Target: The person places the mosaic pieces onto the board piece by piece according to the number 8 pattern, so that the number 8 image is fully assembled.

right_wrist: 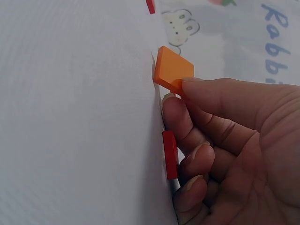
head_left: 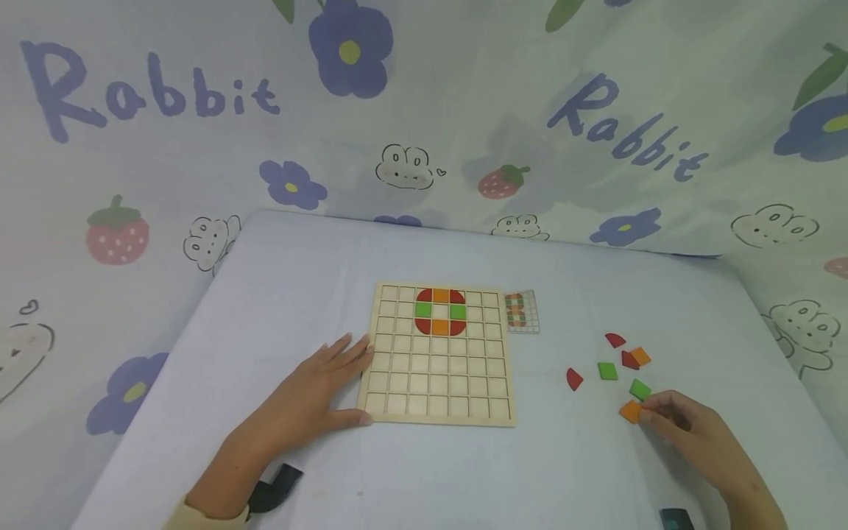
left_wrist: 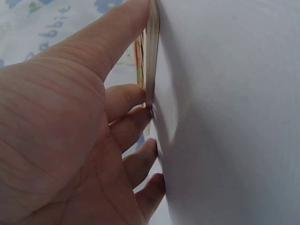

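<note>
from where i stand, the right hand [head_left: 692, 428] is the one to watch. its thumb and forefinger are clamped on an orange tile [right_wrist: 174, 68], and only near one edge, so a slight twist could make it pivot or pop loose; whether it touches the cloth, i can't tell. a green tile [head_left: 640, 389] lies right by those fingertips and could be nudged away if the hand sweeps forward. farther out, a second orange tile [head_left: 640, 356] and a red wedge [head_left: 629, 360] lie so close together that reaching for one may well drag the other.

the left hand [head_left: 316, 391] has its fingers spread apart, straight, against the left side of the wooden board [head_left: 433, 384], thumb at the near corner. it grips nothing, to my eye. a careless push there could slide the board to the right, into the printed card [head_left: 523, 312] just beside it, and knock that askew.

the red, orange and green ring [head_left: 458, 312] near the board's far edge looks neatly seated around a bare cell. if the board were jolted or tipped, i'd worry about those pieces hopping out.
</note>
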Motion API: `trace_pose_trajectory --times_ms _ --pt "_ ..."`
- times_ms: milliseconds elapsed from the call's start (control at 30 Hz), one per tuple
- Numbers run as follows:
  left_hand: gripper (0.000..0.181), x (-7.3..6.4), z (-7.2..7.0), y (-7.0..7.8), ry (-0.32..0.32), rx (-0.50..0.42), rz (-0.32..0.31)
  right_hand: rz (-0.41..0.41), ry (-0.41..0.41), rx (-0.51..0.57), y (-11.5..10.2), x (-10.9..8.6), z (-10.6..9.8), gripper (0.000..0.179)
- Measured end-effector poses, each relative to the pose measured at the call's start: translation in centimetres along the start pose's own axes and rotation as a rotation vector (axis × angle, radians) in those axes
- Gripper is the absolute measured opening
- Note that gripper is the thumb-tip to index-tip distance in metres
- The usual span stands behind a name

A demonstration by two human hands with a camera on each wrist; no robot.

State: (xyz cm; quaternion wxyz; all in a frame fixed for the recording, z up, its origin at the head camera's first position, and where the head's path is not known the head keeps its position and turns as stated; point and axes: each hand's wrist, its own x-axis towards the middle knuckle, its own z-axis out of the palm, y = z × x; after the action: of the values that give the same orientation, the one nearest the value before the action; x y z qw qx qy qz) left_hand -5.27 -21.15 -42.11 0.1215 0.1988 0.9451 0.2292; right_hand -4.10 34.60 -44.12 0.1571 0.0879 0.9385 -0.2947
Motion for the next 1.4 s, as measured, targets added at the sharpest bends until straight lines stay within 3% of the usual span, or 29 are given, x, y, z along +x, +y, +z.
trace_pose_trajectory --times_ms 367,600,1033,1400 --pt "0.097 -0.14 -0.03 0.12 0.007 -0.004 0.003 0.019 0.007 0.003 -0.18 -0.07 0.08 0.041" --pt "0.099 -0.27 0.09 -0.13 0.01 0.008 0.006 -0.027 0.024 -0.004 -0.29 -0.04 0.23 0.038" --pt "0.098 0.0 0.07 -0.03 0.001 0.004 -0.003 -0.01 0.025 0.004 -0.32 -0.32 0.25 0.038" --pt "0.099 0.01 0.02 -0.07 0.002 -0.002 -0.007 -0.046 0.037 0.005 -0.73 -0.53 0.16 0.034"
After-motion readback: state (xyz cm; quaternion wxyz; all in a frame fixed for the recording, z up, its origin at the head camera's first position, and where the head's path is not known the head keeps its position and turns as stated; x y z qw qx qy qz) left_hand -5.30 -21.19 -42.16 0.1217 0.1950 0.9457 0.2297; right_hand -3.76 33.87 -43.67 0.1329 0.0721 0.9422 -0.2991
